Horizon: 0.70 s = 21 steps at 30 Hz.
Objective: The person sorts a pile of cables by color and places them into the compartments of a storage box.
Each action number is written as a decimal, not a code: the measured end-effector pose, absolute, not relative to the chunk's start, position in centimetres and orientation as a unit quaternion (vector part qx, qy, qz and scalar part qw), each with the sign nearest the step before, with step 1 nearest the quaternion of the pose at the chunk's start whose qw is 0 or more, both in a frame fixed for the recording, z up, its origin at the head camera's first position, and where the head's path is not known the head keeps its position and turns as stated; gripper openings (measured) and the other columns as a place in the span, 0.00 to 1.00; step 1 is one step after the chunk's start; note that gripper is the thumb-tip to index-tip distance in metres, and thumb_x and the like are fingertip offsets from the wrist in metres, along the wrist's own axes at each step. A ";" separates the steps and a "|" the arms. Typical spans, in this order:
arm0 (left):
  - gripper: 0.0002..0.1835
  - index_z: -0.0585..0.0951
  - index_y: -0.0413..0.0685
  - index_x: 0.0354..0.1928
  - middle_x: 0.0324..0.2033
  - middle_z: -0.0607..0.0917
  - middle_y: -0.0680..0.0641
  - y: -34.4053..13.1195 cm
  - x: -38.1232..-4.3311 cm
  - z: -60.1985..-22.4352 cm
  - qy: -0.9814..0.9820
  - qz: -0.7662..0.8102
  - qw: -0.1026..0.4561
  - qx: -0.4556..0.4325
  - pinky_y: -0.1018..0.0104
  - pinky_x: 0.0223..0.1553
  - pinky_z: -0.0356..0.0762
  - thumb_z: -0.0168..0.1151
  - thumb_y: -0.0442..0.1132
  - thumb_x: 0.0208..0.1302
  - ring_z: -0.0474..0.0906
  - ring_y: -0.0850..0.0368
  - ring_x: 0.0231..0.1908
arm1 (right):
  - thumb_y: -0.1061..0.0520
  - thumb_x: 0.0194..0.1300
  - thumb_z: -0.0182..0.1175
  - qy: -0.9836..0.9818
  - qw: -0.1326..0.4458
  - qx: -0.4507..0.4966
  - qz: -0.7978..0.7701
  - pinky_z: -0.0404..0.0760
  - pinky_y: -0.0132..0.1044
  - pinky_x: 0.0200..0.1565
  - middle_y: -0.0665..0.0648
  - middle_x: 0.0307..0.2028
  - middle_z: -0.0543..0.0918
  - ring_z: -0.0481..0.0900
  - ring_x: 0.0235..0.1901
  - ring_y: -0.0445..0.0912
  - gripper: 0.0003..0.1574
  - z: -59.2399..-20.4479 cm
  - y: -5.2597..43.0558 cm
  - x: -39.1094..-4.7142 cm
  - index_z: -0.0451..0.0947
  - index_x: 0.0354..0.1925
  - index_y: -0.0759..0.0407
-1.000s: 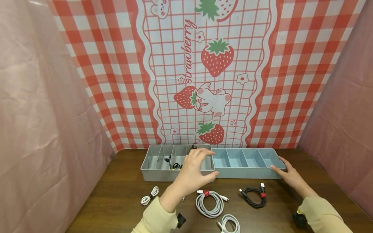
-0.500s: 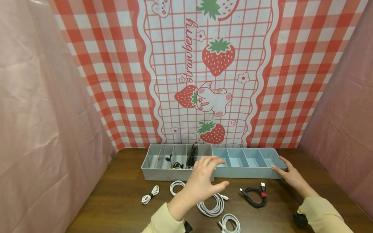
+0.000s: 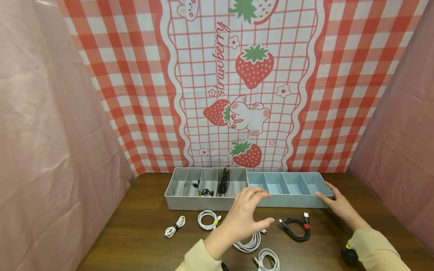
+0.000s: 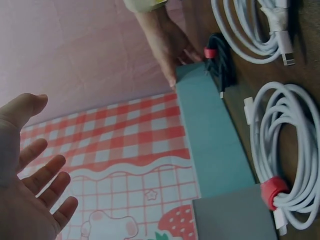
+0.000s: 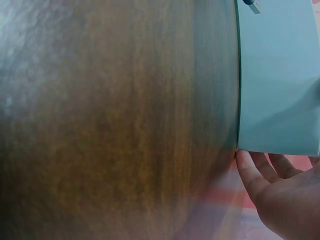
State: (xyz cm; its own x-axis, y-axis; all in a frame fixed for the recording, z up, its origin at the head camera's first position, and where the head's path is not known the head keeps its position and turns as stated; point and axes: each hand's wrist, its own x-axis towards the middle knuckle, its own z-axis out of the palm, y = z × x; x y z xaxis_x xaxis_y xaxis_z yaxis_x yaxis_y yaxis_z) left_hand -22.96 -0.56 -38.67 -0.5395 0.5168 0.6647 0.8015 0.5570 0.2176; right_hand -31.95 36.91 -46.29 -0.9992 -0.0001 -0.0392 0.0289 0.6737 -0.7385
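Standing on the table, the divided blue box was butted against the gray box, with wood left before the black cable. Its right end was touched by the right hand, fingers extended; the left hand was held aloft, thumb and fingers apart. From the left wrist, its smooth wall was seen meeting the gray one. From the right wrist, its straight edge was bordered by wood.
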 end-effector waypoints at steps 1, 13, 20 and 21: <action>0.30 0.74 0.54 0.57 0.55 0.75 0.54 -0.4 -23.0 -38.8 -0.839 -0.257 0.272 -0.396 0.60 0.58 0.66 0.70 0.53 0.51 0.67 0.59 0.57 | 0.36 0.68 0.48 0.915 0.018 0.008 -0.404 0.63 0.66 0.55 0.84 0.65 0.42 0.52 0.61 0.74 0.57 -46.3 36.9 -31.9 0.30 0.72 0.65; 0.33 0.71 0.59 0.59 0.58 0.73 0.55 0.6 -23.6 -40.3 -0.864 -0.219 0.220 -0.397 0.61 0.61 0.62 0.68 0.57 0.51 0.65 0.60 0.59 | 0.35 0.68 0.48 0.915 0.025 0.001 -0.404 0.55 0.70 0.56 0.84 0.65 0.40 0.47 0.62 0.76 0.57 -46.2 37.0 -31.9 0.28 0.73 0.63; 0.33 0.71 0.59 0.60 0.57 0.74 0.55 1.0 -24.1 -41.2 -0.869 -0.212 0.204 -0.397 0.60 0.62 0.61 0.68 0.58 0.52 0.66 0.60 0.59 | 0.35 0.68 0.48 0.913 0.031 0.001 -0.407 0.53 0.71 0.56 0.84 0.66 0.39 0.45 0.62 0.77 0.57 -46.2 37.0 -31.9 0.27 0.73 0.63; 0.33 0.71 0.59 0.60 0.57 0.74 0.55 1.1 -24.2 -41.4 -0.870 -0.211 0.201 -0.397 0.60 0.62 0.61 0.67 0.58 0.52 0.66 0.60 0.59 | 0.35 0.68 0.48 0.914 0.029 0.001 -0.406 0.53 0.71 0.56 0.84 0.66 0.39 0.45 0.62 0.77 0.57 -46.2 37.0 -31.9 0.28 0.73 0.63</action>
State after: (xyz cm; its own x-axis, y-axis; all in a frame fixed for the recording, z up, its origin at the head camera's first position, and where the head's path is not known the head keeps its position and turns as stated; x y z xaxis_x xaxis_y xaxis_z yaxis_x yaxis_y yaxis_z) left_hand -24.18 1.06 -41.36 -0.6044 0.6056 0.5177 0.7754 0.5964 0.2075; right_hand -31.91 36.99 -46.24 -0.9983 -0.0220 -0.0539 0.0252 0.6711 -0.7410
